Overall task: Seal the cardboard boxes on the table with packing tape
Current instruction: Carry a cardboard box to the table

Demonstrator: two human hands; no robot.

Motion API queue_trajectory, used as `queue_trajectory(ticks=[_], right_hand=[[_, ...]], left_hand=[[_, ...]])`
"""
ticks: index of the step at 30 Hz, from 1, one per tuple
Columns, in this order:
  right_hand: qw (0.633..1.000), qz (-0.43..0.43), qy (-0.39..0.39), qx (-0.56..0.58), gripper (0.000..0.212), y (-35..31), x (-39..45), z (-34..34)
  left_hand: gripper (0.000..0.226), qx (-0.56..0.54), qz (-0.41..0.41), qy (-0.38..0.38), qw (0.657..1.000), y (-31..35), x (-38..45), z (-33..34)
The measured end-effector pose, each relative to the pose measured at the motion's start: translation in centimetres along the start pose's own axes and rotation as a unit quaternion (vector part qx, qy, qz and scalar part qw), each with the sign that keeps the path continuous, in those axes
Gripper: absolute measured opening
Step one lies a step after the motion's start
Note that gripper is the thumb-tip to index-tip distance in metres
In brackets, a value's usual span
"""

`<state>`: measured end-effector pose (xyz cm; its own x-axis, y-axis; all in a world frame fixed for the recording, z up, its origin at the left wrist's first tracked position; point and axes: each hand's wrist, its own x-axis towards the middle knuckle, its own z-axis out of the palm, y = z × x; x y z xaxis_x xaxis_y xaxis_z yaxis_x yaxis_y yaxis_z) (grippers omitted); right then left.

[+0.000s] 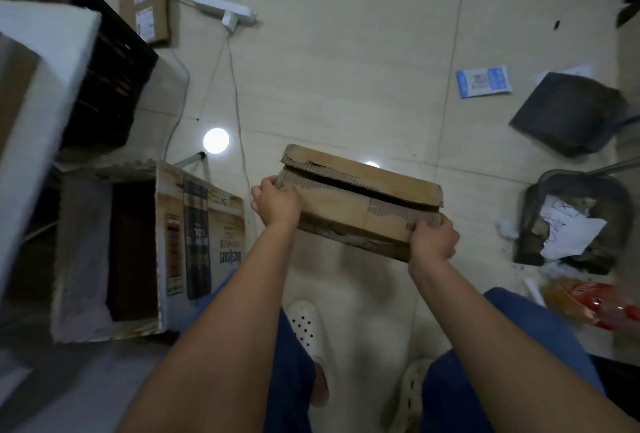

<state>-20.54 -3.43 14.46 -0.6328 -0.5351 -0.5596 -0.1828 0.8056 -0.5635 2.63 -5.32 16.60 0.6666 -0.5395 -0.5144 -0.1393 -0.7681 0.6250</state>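
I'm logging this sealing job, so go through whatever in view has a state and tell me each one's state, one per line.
Small box: held up over the floor, top flaps not shut, dark gap between them, no tape visible.
Left hand: grips the box's left end.
Right hand: grips the box's right end.
Big printed box: on the floor, open.
Dustpan: holds crumpled paper and debris.
Charger: plugged into the power strip.

The person's forearms are bare to the edge of view, with no sleeves, watch or rings visible; the left hand and right hand are ungloved. Blue trousers cover both legs; white perforated clogs are on the feet.
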Motion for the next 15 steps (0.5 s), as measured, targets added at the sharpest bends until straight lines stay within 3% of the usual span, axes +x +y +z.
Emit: queue_trajectory(ticks=[5,15], right_hand=[[1.0,-0.014,0.007,-0.001,0.041,-9.0,-7.2,-5.8],[0.997,-0.066,0.006,0.033,0.043,-29.2,-23.9,-15.6]], left_hand=[[0.014,-0.033,0.018,-0.006,0.999,8.1,-3.9,-8.4],[0.032,-0.041,0.055,0.009,0.998,25.0,-11.7,-28.4]])
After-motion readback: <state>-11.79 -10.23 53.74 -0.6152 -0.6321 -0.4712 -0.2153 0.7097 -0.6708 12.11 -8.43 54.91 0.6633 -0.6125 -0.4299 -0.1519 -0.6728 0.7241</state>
